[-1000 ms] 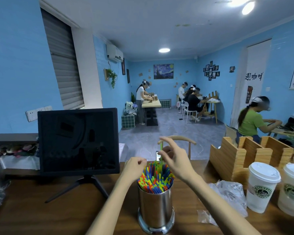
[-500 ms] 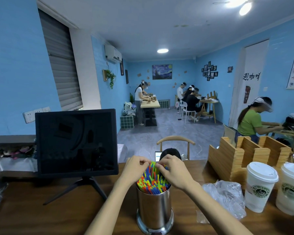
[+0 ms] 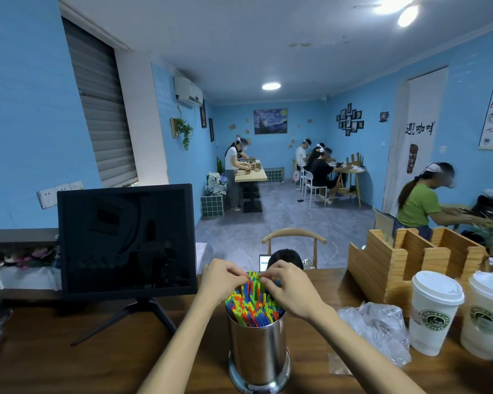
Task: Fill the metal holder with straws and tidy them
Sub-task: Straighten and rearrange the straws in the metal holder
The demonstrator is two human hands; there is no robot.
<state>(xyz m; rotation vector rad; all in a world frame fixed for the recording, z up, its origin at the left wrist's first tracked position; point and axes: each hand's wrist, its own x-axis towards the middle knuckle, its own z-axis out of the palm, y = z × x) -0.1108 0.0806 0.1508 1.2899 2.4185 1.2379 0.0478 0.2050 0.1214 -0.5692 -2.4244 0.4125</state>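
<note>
Since a second ago your right hand (image 3: 289, 291) has dropped from above to the straws (image 3: 252, 304), meeting your left hand (image 3: 221, 281); both hands' fingers curl and pinch the far straw tips. A dark monitor (image 3: 125, 241) stands left, a plastic bag (image 3: 377, 328) and two lidded cups (image 3: 434, 312) right. The shiny metal holder (image 3: 258, 354) stands upright on the bench (image 3: 40, 359), packed with multicoloured straws.

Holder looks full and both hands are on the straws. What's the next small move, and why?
Probably press the raised far-side straws down level. The metal holder is packed, yet tips between the left hand and right hand stand higher than the near ones.
</note>
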